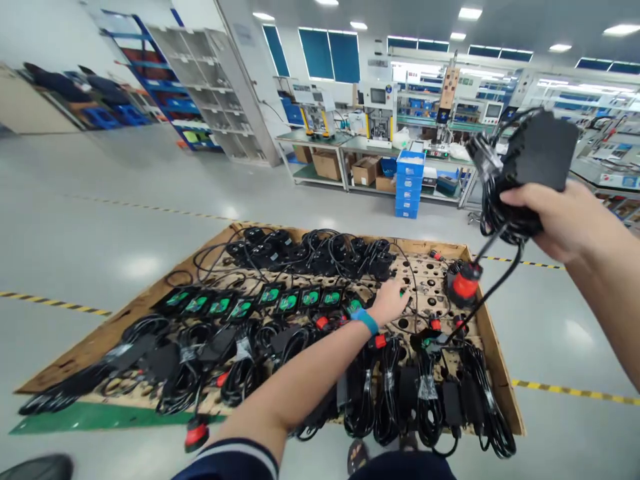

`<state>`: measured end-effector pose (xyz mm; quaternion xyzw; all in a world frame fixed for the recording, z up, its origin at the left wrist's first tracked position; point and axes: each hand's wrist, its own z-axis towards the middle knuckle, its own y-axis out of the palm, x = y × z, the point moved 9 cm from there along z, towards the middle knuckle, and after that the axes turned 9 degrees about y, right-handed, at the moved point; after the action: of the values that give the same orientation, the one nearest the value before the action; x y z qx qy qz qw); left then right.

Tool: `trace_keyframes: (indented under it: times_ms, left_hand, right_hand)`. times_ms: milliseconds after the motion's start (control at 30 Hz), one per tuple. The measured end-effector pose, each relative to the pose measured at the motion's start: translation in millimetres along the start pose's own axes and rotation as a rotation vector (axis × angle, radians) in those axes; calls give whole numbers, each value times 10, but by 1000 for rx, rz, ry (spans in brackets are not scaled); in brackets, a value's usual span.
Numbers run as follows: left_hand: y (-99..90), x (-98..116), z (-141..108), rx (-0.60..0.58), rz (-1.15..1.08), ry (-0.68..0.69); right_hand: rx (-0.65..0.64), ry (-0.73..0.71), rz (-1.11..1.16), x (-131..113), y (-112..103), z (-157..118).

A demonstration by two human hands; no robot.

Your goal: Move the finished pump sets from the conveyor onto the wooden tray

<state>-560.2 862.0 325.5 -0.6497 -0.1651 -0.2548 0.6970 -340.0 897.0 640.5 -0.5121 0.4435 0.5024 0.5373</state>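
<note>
My right hand [565, 213] is raised at the right, its fingers wrapped around a black power adapter [543, 150] with a bundled black cable [500, 207]. A red and black round connector [466, 283] dangles from that cable above the tray's right side. My left hand [390, 301], with a teal wristband, reaches down over the wooden tray [483, 263]. Its fingers are curled at a small green spot; what they pinch is mostly hidden. Left of it runs a row of black squares with green labels [288, 302]. Coiled cables with black adapters [429, 393] line the near side.
Black cabled units [310, 252] fill the tray's far side. Beyond the tray stand stacked blue bins [409, 183], a workbench [320, 140] with machines, and a grey shelf [213, 87]. Two people sit at the far left. Yellow-black tape [575, 392] marks the floor.
</note>
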Motion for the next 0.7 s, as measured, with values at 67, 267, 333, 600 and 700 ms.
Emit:
trace_keyframes:
  times_ms: [67, 267, 333, 600, 700]
  left_hand:
    - [449, -145, 196, -91, 52, -4]
    - [1313, -585, 450, -394, 184, -63]
    - [1436, -678, 443, -439, 233, -16]
    - [1328, -652, 575, -338, 200, 18]
    - [1216, -642, 690, -212, 203, -77]
  right_hand:
    - [73, -110, -9, -307, 40, 305]
    - [123, -499, 70, -958, 243, 727]
    - [130, -603, 78, -991, 250, 741]
    - [9, -214, 351, 776, 139, 705]
    - [-2, 207, 349, 1987, 25, 504]
